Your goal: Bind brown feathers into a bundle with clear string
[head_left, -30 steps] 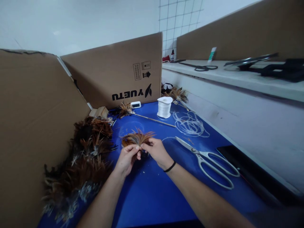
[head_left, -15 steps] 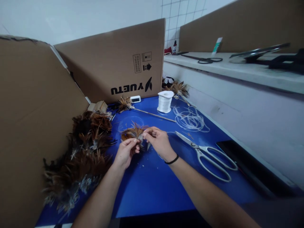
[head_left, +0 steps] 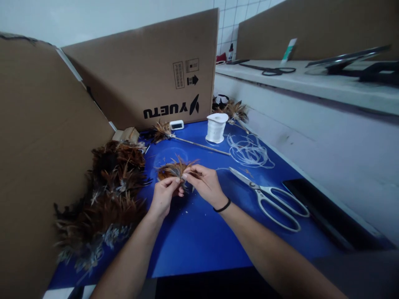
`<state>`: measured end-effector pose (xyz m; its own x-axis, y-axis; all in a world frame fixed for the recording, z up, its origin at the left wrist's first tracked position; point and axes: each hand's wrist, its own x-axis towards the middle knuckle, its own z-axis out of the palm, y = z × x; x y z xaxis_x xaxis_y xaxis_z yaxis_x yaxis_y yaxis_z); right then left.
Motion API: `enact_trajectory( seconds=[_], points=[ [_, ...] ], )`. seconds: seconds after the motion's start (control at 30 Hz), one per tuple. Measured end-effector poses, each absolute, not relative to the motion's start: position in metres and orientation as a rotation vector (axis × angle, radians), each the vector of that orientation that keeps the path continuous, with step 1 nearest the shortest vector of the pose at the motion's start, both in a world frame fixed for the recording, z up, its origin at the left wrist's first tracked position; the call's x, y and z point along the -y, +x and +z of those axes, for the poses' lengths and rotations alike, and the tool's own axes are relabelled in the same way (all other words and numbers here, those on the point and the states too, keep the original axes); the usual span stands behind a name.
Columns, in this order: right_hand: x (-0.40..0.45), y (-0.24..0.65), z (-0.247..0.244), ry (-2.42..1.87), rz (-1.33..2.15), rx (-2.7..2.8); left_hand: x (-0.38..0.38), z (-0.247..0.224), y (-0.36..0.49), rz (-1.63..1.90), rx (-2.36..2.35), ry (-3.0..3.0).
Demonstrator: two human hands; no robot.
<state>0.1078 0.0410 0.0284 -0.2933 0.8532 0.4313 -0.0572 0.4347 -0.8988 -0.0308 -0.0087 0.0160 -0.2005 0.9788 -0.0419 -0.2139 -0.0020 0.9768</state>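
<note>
A: Where's the tuft (head_left: 174, 170)?

B: Centre of the frame, just above the blue table (head_left: 199, 245), pinched at its base between both hands. The left hand (head_left: 163, 196) clamps the quills from below; the right hand (head_left: 204, 182) meets it from the right, fingers (head_left: 186, 174) closed on the same spot.

A: Which way does it point?

B: Its long axis runs up-frame, tips fanned toward the box (head_left: 149, 79), quill ends toward the person.

A: How to hold it well?

B: I'd judge: keep the quill ends level and tightly pinched, so no feather slips. The pile (head_left: 109, 195) lies at left, scissors (head_left: 268, 195) at right, spool (head_left: 215, 128) and loose thread (head_left: 249, 151) above.
</note>
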Motion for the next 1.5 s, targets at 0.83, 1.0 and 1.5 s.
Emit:
enact_trajectory(
  seconds=[0.83,1.0,1.5],
  points=[
    [-0.0395,0.1094,0.0283,-0.709,1.069,1.685,0.0086,0.0175,-0.0289,1.425,-1.224,0.939],
    [-0.0406,0.11,0.0279,-0.715,1.068,1.7,0.0085,0.0167,-0.0292,1.423,-1.229,0.955],
    [-0.0405,0.1071,0.0302,-0.796,1.092,1.67,0.0076,0.0155,-0.0306,1.406,-1.209,0.988]
  ],
)
